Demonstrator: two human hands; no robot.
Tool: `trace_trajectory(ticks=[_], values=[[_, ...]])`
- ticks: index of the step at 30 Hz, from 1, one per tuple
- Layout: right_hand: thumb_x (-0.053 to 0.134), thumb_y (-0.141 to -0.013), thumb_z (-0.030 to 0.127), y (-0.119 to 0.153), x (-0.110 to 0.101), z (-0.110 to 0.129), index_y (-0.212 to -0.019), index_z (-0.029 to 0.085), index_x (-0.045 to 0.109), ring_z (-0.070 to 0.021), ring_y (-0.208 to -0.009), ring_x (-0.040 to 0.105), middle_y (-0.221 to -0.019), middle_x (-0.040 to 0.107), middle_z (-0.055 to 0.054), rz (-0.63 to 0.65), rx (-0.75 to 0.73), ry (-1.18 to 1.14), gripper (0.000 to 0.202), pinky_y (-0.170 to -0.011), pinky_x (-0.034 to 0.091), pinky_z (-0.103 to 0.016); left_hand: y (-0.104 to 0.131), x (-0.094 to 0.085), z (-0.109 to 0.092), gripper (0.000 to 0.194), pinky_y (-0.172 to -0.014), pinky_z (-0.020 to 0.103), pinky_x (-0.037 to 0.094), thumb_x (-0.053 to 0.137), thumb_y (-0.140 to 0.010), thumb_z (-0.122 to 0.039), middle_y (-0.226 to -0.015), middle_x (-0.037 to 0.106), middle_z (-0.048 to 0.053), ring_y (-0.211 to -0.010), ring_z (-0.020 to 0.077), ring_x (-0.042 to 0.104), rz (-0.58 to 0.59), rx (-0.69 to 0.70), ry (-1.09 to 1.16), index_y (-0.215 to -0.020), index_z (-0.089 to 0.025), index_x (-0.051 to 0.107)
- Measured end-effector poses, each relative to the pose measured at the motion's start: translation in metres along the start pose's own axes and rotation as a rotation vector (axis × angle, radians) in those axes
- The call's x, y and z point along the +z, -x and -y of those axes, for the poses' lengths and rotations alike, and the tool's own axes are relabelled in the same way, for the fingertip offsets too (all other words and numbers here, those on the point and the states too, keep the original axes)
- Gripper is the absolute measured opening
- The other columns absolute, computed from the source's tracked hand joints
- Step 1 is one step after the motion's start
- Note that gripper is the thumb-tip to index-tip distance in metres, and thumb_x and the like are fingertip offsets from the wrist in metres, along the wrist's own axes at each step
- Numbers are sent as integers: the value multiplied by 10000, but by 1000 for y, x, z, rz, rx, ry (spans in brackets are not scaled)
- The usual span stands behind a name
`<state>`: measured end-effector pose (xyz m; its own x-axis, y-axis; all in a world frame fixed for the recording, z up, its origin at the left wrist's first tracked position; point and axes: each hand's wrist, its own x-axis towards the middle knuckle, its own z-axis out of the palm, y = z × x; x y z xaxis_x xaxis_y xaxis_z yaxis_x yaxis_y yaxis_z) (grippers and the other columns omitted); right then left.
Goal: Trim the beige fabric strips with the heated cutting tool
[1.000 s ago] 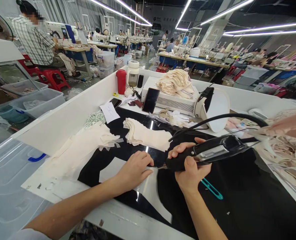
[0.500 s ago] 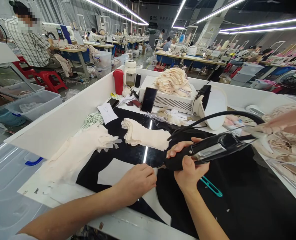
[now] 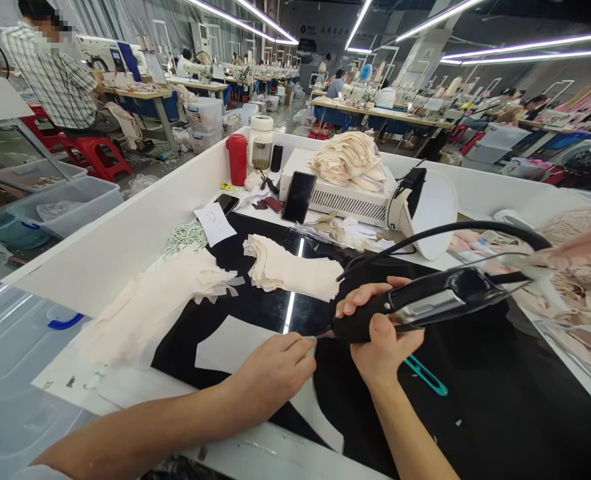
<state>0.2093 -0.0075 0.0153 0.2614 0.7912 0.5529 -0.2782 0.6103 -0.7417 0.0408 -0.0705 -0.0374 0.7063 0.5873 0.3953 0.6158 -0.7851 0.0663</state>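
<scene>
The right hand point(image 3: 386, 347) is clamped around a black tool point(image 3: 442, 298), glossy and corded, with a silver panel point(image 3: 422, 307) on its side and a rounded front end, over the middle of the worktable point(image 3: 255, 448). The left hand point(image 3: 279, 369), fingers curled together near the tool's tip, lies over a white piece point(image 3: 229, 343) by the worktable's near edge; whether it pinches anything, I cannot tell. The piece looks flat and smooth, with curved sides.

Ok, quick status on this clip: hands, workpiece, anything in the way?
Right hand gripping black handheld tool. Left hand over white piece, near the tool's tip; grip unclear. Teal implement beside right hand, off the white piece.
</scene>
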Motion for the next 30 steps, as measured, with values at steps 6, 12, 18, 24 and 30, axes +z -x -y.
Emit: trace_trajectory(ticks=[6,12,18,24,30], values=[[877,-855,425,0,-1,0,-1237,299,644,-129,-620,591,-837,664,45,8,-9,-9,465,-548,566,-285,2,8,0,139,-953,338,628,588,-1020,-34,-1232,746,113,-1119,235,710,-23,0,-15,-960,-148,642],[875,-851,427,0,-1,0,-1218,295,642,-133,-616,592,-827,666,45,7,-14,-18,454,-541,559,-290,3,9,-2,131,-914,334,630,585,-1033,-51,-1237,756,95,-1122,236,715,10,-23,-24,-999,-157,654],[876,-834,455,0,0,0,-1203,297,632,-132,-602,584,-811,651,49,-12,0,8,470,-536,556,-295,3,12,-5,147,-880,329,634,560,-1061,-78,-1222,772,87,-1047,226,728,-64,-36,-53,-1106,-134,689],[880,-828,446,0,0,0,-1212,297,619,-132,-600,580,-813,646,51,-19,12,15,487,-533,552,-293,5,19,-7,189,-917,318,624,532,-1079,-61,-1219,782,104,-1057,213,737,-143,-13,-109,-1136,-92,710],[879,-837,435,-1,1,1,-1211,291,622,-134,-604,583,-816,650,45,-12,11,8,476,-528,553,-291,6,21,-9,174,-895,334,625,548,-1071,-55,-1219,780,133,-1081,227,741,-134,4,-123,-1158,-63,699]])
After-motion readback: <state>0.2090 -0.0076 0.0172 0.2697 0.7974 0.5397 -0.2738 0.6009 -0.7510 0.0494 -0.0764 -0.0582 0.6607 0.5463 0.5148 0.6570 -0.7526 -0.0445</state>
